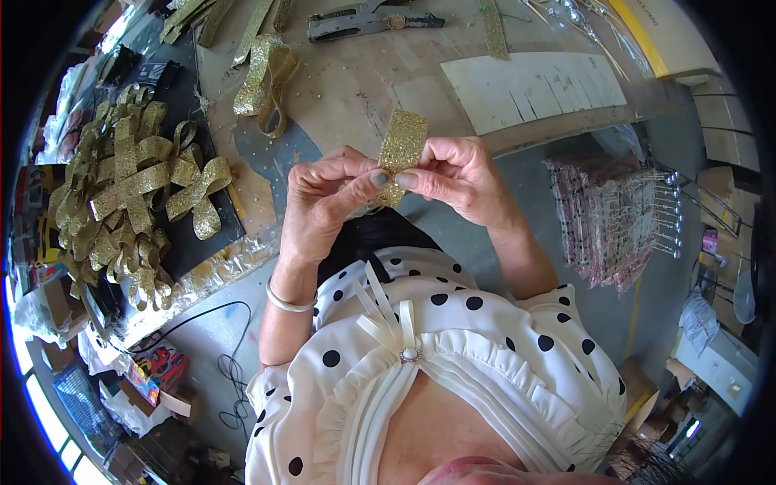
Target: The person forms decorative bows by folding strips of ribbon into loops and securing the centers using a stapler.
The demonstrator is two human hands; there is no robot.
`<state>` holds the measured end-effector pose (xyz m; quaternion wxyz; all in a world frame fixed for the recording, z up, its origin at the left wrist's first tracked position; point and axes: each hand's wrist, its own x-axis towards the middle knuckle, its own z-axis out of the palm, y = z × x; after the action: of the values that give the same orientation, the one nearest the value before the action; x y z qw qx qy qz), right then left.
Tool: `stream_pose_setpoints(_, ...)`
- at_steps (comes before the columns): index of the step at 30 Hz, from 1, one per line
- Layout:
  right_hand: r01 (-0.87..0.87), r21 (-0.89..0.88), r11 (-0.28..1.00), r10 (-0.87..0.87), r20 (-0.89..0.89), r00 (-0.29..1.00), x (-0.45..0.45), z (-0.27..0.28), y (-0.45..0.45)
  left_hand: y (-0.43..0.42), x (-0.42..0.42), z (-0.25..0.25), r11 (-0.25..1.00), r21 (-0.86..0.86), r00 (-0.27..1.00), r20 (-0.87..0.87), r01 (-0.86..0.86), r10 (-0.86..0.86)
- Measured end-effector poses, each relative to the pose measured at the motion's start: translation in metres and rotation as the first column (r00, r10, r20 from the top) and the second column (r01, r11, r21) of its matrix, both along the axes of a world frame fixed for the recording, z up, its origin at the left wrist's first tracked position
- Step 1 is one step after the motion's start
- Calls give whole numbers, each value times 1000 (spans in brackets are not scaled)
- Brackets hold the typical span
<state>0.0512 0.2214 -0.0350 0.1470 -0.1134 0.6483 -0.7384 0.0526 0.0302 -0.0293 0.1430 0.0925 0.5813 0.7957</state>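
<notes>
A gold glitter ribbon piece (402, 141) stands upright between my two hands, in front of my body at the table's near edge. My left hand (335, 198) pinches its lower left side between thumb and fingers. On the other side, my right hand (461, 179) pinches it too, the thumb across the ribbon's lower part. Both thumbs nearly meet there. A bit of the ribbon shows below the thumbs; the fingertips behind it are hidden.
Looped gold bows (125, 182) are heaped at the left. Gold ribbon loops (265, 77), a dark clamp-like tool (376, 23) and a marked white sheet (533, 89) lie on the table (339, 89). Plastic-wrapped bundles (610, 218) are at the right, a black cable (234, 364) lower left.
</notes>
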Motion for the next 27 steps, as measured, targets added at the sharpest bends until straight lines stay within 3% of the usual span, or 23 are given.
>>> stream_pose_setpoints(6, -126, 15, 992, 126, -56, 990, -4, 5, 5, -4, -2, 0, 999, 42, 999, -12, 30, -30)
stream_pose_setpoints(8, -83, 50, 995, 91, -163, 982, -4, 7, 2, -4, 0, 0, 999, 38, 1000, -26, -13, 14)
stream_pose_setpoints(10, -2, 130, 991, 16, -109, 994, -5, 5, 10, -5, 1, 1, 998, 32, 998, -39, -52, 53)
stream_pose_setpoints(11, 68, 217, 974, -57, -55, 997, -6, 2, 13, -6, 1, 1, 987, 139, 996, -29, -81, 86)
stream_pose_setpoints(12, 180, 276, 944, -139, -160, 977, -10, -7, 11, -8, 1, 1, 963, 244, 993, -14, -111, 118)
stream_pose_setpoints(13, 186, 274, 944, -146, -162, 976, -11, -10, 8, -8, 2, 1, 964, 243, 994, -16, -105, 112)
stream_pose_setpoints(16, 20, 234, 972, -37, 66, 997, -18, -20, -4, -10, 3, -3, 942, 322, 995, 14, -99, 100)
stream_pose_setpoints(19, 10, 162, 987, -21, 68, 997, -24, -19, -11, -9, 7, 6, 935, 339, 992, -23, -107, 122)
stream_pose_setpoints(25, 194, 243, 951, -173, -103, 979, -54, -28, -4, -10, 18, 18, 979, 144, 952, -249, -142, 175)
stream_pose_setpoints(27, 185, 157, 970, -187, -7, 982, -58, -28, -5, -3, 24, 21, 986, 43, 939, -300, -161, 167)
